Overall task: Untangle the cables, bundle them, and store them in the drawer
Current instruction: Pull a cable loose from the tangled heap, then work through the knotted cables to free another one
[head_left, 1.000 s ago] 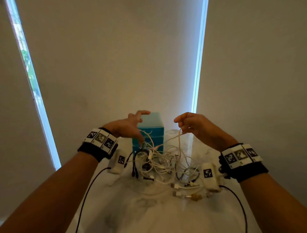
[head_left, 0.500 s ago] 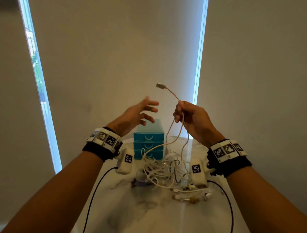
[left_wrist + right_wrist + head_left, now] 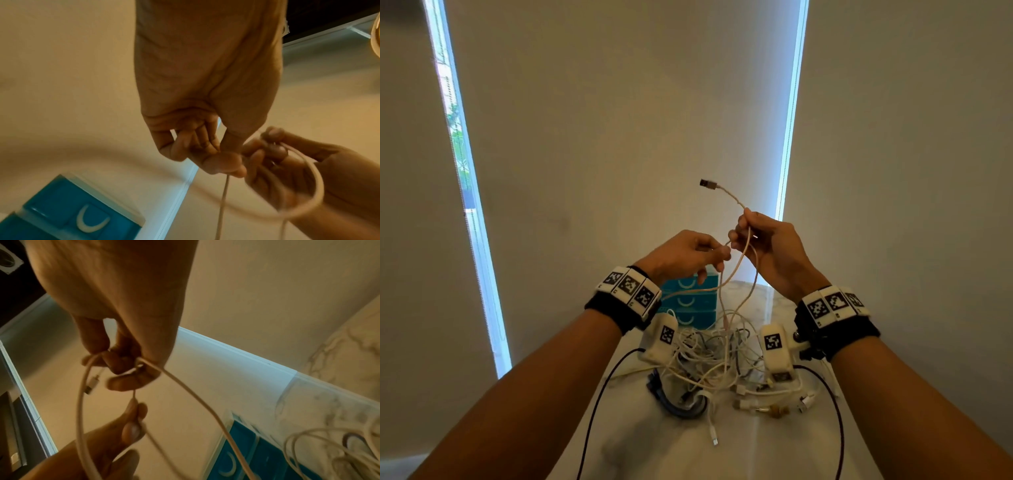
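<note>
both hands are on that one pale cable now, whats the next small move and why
Probably draw the cable up and away from the pile, feeding it hand over hand. The right hand grips it just below the free plug, the left hand pinches it close beside, and the rest still runs down into the tangle on the table, so it is not yet free to bundle.

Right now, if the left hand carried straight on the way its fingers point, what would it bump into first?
Probably the right hand: the left hand points at it, fingertips nearly touching, both pinching the same pale cable. Depth is hard to judge.
</note>
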A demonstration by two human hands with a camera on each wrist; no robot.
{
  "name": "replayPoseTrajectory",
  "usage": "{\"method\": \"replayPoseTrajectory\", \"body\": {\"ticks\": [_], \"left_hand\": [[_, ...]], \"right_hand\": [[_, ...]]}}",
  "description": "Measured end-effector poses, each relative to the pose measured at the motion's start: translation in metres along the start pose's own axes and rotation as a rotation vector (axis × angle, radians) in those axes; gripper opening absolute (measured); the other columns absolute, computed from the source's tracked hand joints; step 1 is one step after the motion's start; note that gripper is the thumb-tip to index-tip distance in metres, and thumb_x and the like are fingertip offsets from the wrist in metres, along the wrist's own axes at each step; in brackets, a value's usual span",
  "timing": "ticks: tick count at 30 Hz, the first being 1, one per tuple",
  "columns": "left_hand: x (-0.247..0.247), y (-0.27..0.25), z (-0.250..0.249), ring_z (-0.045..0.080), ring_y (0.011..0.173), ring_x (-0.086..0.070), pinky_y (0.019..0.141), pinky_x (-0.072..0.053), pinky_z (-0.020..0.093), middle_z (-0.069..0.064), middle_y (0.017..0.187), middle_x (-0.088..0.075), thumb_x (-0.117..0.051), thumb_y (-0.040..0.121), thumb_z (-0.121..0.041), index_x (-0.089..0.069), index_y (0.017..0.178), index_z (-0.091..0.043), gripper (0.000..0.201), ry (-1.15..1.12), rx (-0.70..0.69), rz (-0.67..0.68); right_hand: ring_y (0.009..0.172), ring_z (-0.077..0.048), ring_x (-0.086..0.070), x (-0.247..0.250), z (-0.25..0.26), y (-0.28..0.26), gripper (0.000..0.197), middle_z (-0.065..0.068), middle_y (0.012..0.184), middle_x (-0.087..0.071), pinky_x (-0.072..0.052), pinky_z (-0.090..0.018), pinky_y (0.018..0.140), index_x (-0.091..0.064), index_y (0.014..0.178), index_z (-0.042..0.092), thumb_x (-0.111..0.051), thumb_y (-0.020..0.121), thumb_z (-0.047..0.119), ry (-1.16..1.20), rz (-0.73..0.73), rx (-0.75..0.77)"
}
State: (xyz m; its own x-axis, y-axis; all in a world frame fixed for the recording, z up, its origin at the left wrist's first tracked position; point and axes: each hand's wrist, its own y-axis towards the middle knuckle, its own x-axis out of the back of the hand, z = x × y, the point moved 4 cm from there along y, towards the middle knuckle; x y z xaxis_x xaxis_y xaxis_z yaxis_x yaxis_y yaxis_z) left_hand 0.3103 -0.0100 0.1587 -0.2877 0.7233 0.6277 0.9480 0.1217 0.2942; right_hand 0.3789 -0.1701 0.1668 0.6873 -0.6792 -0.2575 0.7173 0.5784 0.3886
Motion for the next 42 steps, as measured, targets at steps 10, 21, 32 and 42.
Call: {"method": "replayPoseTrajectory", "body": {"ticks": [10,21,32,42], "left_hand": [[0.173,-0.051,0.093,0.023,0.079,-0.078,0.062,-0.056,0.032,0.006,0.103,-0.082,-0.065,0.099,-0.032,-0.075,0.115,-0.002,0.035,-0.011,0.333,-0.656],[0.112,-0.052,0.083,0.037,0.130,-0.058,0.111,-0.044,0.050,0.013,0.137,-0.063,-0.037,0.102,-0.067,-0.067,0.134,-0.016,0.068,0.337,0.219,-0.638],[0.004,-0.030,0.023,0.019,0.114,-0.060,0.095,-0.047,0.033,0.003,0.125,-0.066,-0.019,0.116,-0.049,-0.071,0.107,-0.015,0.062,-0.064,-0.011,-0.157],[0.008,-0.025,0.040,0.007,0.060,-0.039,0.057,-0.036,0.023,-0.011,0.068,-0.043,-0.022,0.109,-0.066,-0.049,0.091,-0.022,0.055,-0.332,-0.039,-0.247]], "right_hand": [[0.079,-0.014,-0.055,-0.007,0.002,0.004,0.028,0.005,0.081,-0.064,-0.048,-0.028,0.071,-0.084,0.110,0.022,-0.064,0.107,0.041,-0.456,-0.136,0.087],[0.095,-0.023,-0.080,-0.051,-0.068,0.005,0.026,-0.019,0.107,-0.081,-0.066,-0.024,0.075,-0.076,0.117,0.000,-0.066,0.107,0.021,-0.410,0.144,-0.145],[0.087,-0.021,-0.083,-0.030,-0.102,-0.014,0.027,-0.012,0.097,-0.083,-0.065,-0.024,0.071,-0.079,0.110,-0.001,-0.071,0.103,0.025,-0.556,0.142,-0.258],[0.093,-0.011,-0.066,-0.007,-0.133,-0.026,0.042,0.006,0.104,-0.073,-0.050,-0.024,0.078,-0.078,0.110,0.026,-0.083,0.085,0.060,-1.450,0.530,-0.219]]}}
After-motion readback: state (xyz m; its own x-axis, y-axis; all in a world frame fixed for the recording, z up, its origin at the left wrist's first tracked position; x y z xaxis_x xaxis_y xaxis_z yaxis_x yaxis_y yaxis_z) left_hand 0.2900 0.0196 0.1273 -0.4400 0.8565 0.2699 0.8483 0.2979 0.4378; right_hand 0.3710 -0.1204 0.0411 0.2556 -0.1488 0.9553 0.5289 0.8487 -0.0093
